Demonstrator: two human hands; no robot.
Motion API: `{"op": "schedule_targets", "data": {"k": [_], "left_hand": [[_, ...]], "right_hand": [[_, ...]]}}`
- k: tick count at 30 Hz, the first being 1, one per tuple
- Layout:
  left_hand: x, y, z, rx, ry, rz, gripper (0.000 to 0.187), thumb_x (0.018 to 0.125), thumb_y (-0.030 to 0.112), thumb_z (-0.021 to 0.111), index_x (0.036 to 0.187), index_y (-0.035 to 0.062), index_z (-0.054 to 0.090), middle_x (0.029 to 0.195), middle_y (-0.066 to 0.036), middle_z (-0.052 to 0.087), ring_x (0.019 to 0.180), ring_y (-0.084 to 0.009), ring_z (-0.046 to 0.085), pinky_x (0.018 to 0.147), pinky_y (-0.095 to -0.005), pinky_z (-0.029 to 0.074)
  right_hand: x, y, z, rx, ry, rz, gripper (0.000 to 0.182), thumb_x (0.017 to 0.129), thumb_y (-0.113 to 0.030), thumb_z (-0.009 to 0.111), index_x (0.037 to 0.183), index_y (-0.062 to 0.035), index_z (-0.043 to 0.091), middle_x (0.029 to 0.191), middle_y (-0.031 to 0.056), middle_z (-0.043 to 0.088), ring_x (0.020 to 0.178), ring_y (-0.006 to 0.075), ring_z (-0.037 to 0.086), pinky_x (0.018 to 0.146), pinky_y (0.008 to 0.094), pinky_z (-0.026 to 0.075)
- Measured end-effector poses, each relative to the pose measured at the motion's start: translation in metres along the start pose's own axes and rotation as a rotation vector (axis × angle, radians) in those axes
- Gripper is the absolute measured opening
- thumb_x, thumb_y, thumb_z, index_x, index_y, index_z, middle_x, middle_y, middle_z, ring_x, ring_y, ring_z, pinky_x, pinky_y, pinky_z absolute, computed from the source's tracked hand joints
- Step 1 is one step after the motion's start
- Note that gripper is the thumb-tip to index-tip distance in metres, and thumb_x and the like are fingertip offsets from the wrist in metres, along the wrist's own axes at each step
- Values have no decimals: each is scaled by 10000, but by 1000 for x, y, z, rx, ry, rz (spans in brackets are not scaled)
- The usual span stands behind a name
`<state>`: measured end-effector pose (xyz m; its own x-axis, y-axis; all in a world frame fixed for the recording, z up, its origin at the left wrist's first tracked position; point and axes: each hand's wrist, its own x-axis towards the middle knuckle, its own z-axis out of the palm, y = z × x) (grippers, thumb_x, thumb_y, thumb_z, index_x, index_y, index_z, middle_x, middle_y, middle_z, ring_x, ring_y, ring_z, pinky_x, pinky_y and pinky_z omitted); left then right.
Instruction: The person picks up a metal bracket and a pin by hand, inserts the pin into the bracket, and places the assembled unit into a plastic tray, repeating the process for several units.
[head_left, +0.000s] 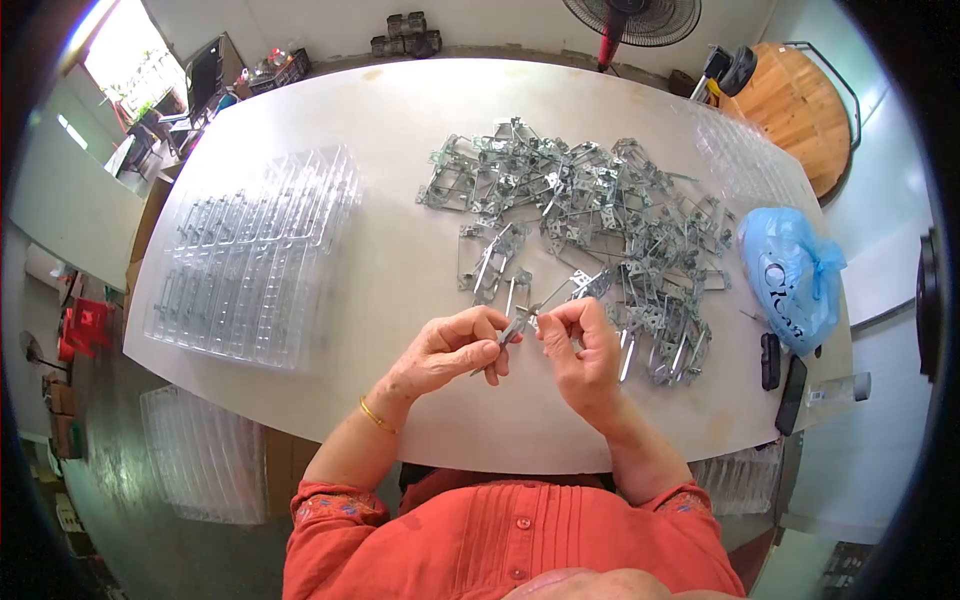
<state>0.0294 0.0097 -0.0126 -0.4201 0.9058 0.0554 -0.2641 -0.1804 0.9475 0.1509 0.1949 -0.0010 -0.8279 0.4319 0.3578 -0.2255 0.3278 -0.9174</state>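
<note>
Near the table's front, my left hand (458,348) pinches a small metal bracket (512,329) between thumb and fingers. My right hand (583,358) is closed just beside it, its fingertips at the bracket's right end. Whether those fingertips grip the bracket itself or a separate small part, I cannot make out. Just beyond both hands lies a big loose pile of similar metal brackets (570,190), with thin rods and punched plates tangled together. A few brackets (495,262) lie at the pile's left edge, close to my fingers.
Clear plastic trays (250,260) holding metal parts are stacked on the left. At the right are a blue plastic bag (790,275), a black case (770,361), a dark phone-like object (791,396) and a clear bottle (838,389). More clear trays (750,150) lie at the back right.
</note>
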Motion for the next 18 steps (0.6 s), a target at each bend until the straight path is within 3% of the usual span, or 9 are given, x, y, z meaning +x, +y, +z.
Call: {"op": "schedule_targets", "data": {"k": [3,9,11,12,13,16,18], "left_hand": [[0,0,0,3,-39,23,267,1016,236,628,923,-14,630,1149,-181,619,859,-198,676,692,-314,581],[2,0,-3,-12,82,64,256,1005,221,648,894,-8,630,1168,-178,620,842,-169,662,685,-293,567],[2,0,-2,48,133,99,234,992,202,670,881,4,615,1164,-163,622,833,-154,656,672,-282,556],[1,0,0,11,162,77,153,961,114,697,889,14,607,1152,-147,624,847,-128,634,673,-261,537],[2,-2,2,5,167,70,153,961,114,697,889,14,607,1152,-147,624,847,-128,634,673,-261,537],[4,-2,5,277,168,186,121,916,35,723,900,18,604,1159,-122,623,874,-100,607,696,-243,521],[4,4,9,555,140,223,134,885,-2,736,900,20,605,1180,-105,617,891,-85,590,728,-238,513]], "right_hand": [[1,-5,3,-37,-17,-75,137,980,-104,678,933,-25,576,752,31,620,658,80,580,592,247,472],[2,2,-6,34,-22,35,113,1004,-100,641,987,-23,561,804,41,627,686,78,590,607,239,478],[4,-3,-7,314,-5,65,106,1030,-112,601,1047,-26,542,920,65,633,729,79,599,639,235,486],[7,-2,-10,337,-51,30,115,1049,-134,569,1096,-38,527,1107,109,632,781,90,620,677,237,499],[9,-4,-9,337,-53,40,115,1049,-134,569,1096,-38,527,1107,109,632,781,90,620,677,237,499],[11,-8,-6,490,-140,17,117,1053,-139,555,1118,-44,535,1310,173,592,833,113,650,713,248,524],[9,-6,-5,503,-188,37,117,1052,-135,559,1121,-44,536,1283,161,597,853,115,650,729,253,530]]}}
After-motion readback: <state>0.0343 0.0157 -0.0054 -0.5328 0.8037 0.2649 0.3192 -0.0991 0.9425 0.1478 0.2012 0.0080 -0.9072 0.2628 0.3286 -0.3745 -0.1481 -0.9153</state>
